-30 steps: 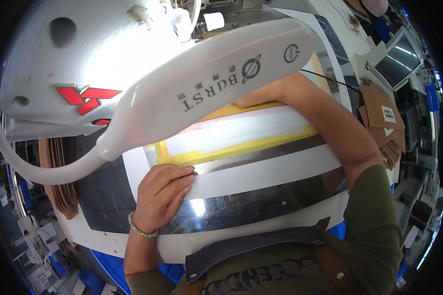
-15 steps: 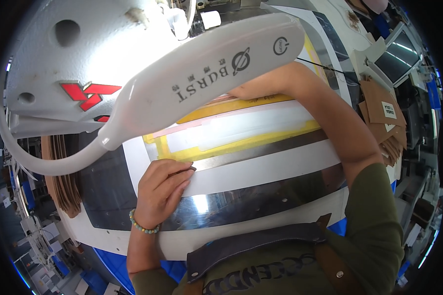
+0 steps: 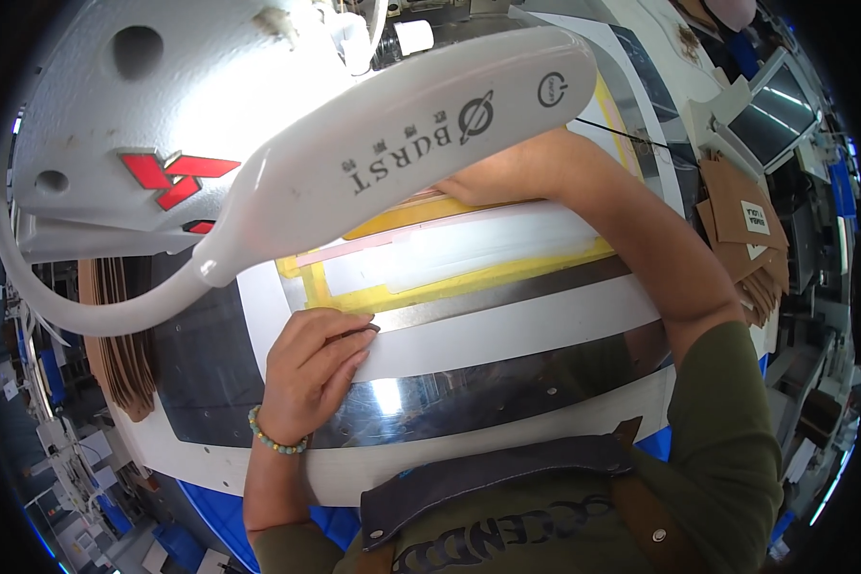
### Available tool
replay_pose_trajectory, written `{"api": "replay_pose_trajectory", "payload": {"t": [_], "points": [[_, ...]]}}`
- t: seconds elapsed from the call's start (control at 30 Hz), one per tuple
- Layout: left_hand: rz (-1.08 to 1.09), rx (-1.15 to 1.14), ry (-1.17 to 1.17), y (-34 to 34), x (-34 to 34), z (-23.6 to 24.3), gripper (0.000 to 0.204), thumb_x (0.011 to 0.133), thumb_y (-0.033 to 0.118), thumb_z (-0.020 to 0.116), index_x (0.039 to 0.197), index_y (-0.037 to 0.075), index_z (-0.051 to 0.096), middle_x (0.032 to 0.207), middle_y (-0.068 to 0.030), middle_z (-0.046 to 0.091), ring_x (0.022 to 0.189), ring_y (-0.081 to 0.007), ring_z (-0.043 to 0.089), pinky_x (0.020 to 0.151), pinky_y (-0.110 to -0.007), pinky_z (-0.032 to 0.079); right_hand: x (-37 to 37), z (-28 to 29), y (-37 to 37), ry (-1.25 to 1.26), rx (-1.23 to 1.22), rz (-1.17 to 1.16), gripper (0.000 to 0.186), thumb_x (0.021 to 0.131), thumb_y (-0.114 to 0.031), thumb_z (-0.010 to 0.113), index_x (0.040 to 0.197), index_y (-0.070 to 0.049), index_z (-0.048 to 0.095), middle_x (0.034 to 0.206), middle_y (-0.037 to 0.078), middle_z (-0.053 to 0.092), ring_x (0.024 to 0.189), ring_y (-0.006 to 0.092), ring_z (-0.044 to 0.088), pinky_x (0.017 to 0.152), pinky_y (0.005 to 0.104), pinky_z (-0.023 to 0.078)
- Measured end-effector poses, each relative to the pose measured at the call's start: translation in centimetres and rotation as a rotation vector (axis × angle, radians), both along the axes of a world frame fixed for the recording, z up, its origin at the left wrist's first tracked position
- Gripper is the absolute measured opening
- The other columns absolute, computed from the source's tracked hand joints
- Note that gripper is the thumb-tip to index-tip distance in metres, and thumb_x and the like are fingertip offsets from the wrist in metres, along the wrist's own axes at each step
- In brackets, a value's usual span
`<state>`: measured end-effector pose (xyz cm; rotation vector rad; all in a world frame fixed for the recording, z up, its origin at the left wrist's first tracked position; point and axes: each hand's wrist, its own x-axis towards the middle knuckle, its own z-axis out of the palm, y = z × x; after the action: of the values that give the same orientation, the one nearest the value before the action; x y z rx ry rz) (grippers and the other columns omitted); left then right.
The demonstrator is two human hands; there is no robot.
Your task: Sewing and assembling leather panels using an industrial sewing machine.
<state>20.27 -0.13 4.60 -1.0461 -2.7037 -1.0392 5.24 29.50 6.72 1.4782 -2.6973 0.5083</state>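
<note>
A flat template edged with yellow tape (image 3: 469, 292) lies under the machine, with a pale see-through middle and a bare metal strip (image 3: 507, 298) along its near side. At the strip's left end is my left hand (image 3: 308, 368), its fingers pressed together and closed around a small dark bit at the template's edge. What that bit is, I cannot make out. My right hand (image 3: 497, 177) reaches across the far part of the template, palm side down. The white lamp head (image 3: 430, 124) hides its fingers and whatever they touch.
A big white machine head (image 3: 77, 124) with a red emblem fills the upper left. Beneath the template lie a white sheet (image 3: 507, 330) and a shiny dark plate (image 3: 430, 407). Brown card pieces (image 3: 115, 354) stand at left; brown envelopes (image 3: 746, 225) and a screen (image 3: 775, 105) are at right.
My right hand has shifted slightly, its lower edge showing a little more below the lamp. The left hand keeps its place at the template's edge. The view has tilted very slightly.
</note>
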Motion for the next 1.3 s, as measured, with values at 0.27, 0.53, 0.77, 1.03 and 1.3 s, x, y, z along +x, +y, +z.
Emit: {"api": "replay_pose_trajectory", "payload": {"t": [0.27, 0.53, 0.77, 1.03, 1.3], "points": [[0.004, 0.007, -0.011, 0.0, 0.0, -0.1, 0.025, 0.080, -0.002, 0.081, 0.105, 0.002, 0.080, 0.115, -0.0122, 0.078, 0.104, -0.0308, 0.071, 0.090, -0.039, 0.056, 0.3, -0.1, -0.3, 0.020, -0.064, 0.010, 0.021, 0.093, -0.018, 0.075, 0.098, 0.001, 0.082, 0.098, 0.013, 0.073, 0.086, 0.0286, 0.076, 0.079, 0.0419, 0.062], [0.009, -0.006, -0.012, 0.1, 0.0, 0.1, 0.025, 0.080, -0.001, 0.081, 0.105, 0.002, 0.080, 0.114, -0.0121, 0.078, 0.103, -0.0308, 0.070, 0.090, -0.040, 0.057, 0.0, -1.3, -0.3, 0.053, -0.106, 0.027, 0.018, 0.091, -0.018, 0.077, 0.094, 0.000, 0.082, 0.098, 0.012, 0.072, 0.082, 0.0278, 0.075, 0.076, 0.0418, 0.062], [0.004, -0.004, -0.019, 0.0, 0.0, -0.1, 0.024, 0.081, 0.000, 0.081, 0.106, 0.002, 0.080, 0.114, -0.0122, 0.078, 0.103, -0.0304, 0.070, 0.090, -0.040, 0.056, -0.5, -2.5, -0.3, 0.120, -0.176, 0.080, 0.017, 0.090, -0.017, 0.077, 0.089, 0.000, 0.080, 0.096, 0.011, 0.070, 0.079, 0.0287, 0.074, 0.073, 0.0429, 0.061], [0.009, -0.014, -0.019, 0.0, 0.0, -0.1, 0.024, 0.082, 0.000, 0.081, 0.106, 0.003, 0.080, 0.115, -0.0120, 0.078, 0.104, -0.0300, 0.070, 0.090, -0.039, 0.056, -0.7, -2.9, -0.5, 0.123, -0.178, 0.080, 0.017, 0.091, -0.017, 0.077, 0.092, -0.001, 0.082, 0.096, 0.010, 0.068, 0.076, 0.0277, 0.073, 0.072, 0.0420, 0.061], [0.013, -0.012, -0.024, -0.1, 0.0, -0.1, 0.025, 0.081, -0.001, 0.081, 0.106, 0.003, 0.081, 0.115, -0.0117, 0.078, 0.104, -0.0299, 0.070, 0.091, -0.039, 0.056, -0.8, -3.3, -0.6, 0.169, -0.175, 0.093, 0.016, 0.091, -0.016, 0.077, 0.098, -0.002, 0.083, 0.096, 0.009, 0.068, 0.076, 0.0259, 0.073, 0.072, 0.0406, 0.062]]}}
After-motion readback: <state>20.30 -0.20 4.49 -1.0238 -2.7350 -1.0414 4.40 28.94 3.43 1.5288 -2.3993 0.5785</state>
